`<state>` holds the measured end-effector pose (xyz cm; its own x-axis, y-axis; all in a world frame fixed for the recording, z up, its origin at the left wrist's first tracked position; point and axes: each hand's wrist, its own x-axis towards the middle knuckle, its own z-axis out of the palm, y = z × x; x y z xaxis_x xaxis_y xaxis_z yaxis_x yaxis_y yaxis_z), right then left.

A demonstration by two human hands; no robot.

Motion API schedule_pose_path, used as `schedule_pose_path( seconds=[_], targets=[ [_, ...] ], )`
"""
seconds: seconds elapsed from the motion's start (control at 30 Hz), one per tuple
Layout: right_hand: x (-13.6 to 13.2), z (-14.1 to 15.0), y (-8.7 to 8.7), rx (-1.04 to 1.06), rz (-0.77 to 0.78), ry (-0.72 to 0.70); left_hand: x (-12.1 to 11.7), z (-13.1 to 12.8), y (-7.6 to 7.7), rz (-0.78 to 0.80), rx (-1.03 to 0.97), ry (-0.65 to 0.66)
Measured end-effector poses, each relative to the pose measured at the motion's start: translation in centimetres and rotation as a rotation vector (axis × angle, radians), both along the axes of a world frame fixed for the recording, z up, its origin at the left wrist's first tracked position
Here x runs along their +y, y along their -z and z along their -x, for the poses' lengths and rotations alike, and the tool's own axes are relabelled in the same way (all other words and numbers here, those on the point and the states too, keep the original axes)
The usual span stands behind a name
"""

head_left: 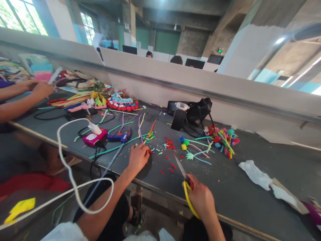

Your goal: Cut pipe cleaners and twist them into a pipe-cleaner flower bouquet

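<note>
The right hand [202,194] grasps the scissors [186,190] by their yellow handles, blades pointing forward over the counter [240,190]. Red bits [170,143] lie beyond the tip. The left hand [138,156] is curled, a red piece [150,151] at its fingertips; whether it grips anything, I cannot tell. The glue gun [120,137] lies to its left.

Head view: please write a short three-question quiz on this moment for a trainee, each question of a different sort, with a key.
1. Which hand holds the yellow-handled scissors?
2. True or false: in the picture, the blue glue gun lies left of the black bag.
3. The short scraps clustered just beyond the scissors' tip are mostly: A) purple, B) red, C) black.

Key: 1. The right hand. 2. True. 3. B.
</note>
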<state>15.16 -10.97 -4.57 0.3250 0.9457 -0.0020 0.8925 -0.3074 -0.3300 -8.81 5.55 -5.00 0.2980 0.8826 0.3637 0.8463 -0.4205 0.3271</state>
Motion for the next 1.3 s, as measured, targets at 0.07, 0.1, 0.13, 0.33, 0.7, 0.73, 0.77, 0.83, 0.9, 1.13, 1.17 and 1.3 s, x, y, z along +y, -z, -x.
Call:
schedule_pose_path(
  seconds=[0.07, 0.1, 0.13, 0.33, 0.7, 0.73, 0.77, 0.83, 0.9, 1.13, 1.17, 1.3],
  targets=[
    [-0.2, 0.1, 0.2, -0.016, -0.016, -0.003, -0.3, -0.2, -0.1, -0.024, -0.012, 0.003],
    [-0.3, 0.2, 0.2, -0.021, -0.022, 0.0, -0.4, -0.4, -0.2, -0.034, -0.023, 0.016],
    [-0.4, 0.2, 0.3, -0.024, -0.029, 0.003, -0.6, -0.8, -0.3, -0.042, -0.036, 0.04],
    [-0.5, 0.4, 0.2, -0.015, -0.019, 0.021, -1.3, -4.7, -1.0, -0.041, 0.027, 0.325],
    [-0.5, 0.7, -0.1, -0.001, -0.032, 0.032, -0.4, -7.4, -1.0, 0.132, 0.001, 0.407],
    [-0.5, 0.7, -0.1, 0.002, -0.036, 0.032, -0.3, -7.5, -1.1, 0.162, -0.039, 0.406],
    [-0.5, 0.7, -0.1, 0.005, -0.038, 0.033, -0.3, -7.6, -1.2, 0.196, -0.088, 0.403],
    [-0.5, 0.7, 0.0, 0.01, -0.05, 0.047, -0.3, -7.7, -1.5, 0.277, -0.214, 0.387],
    [-0.7, 0.7, 0.1, 0.038, -0.078, 0.081, -0.7, -7.7, -2.0, 0.377, -0.378, 0.367],
    [-1.1, 1.5, -0.2, 0.502, -0.466, 0.016, -3.3, -7.9, -4.8, 0.746, -1.059, 0.449],
    [-1.1, 1.8, -0.5, 0.554, -0.485, 0.0, -3.6, -8.0, -5.2, 0.78, -1.107, 0.462],
    [-0.3, 2.9, -1.7, 0.727, -0.501, 0.051, -4.7, -8.1, -6.2, 1.03, -1.293, 0.455]
  ],
)
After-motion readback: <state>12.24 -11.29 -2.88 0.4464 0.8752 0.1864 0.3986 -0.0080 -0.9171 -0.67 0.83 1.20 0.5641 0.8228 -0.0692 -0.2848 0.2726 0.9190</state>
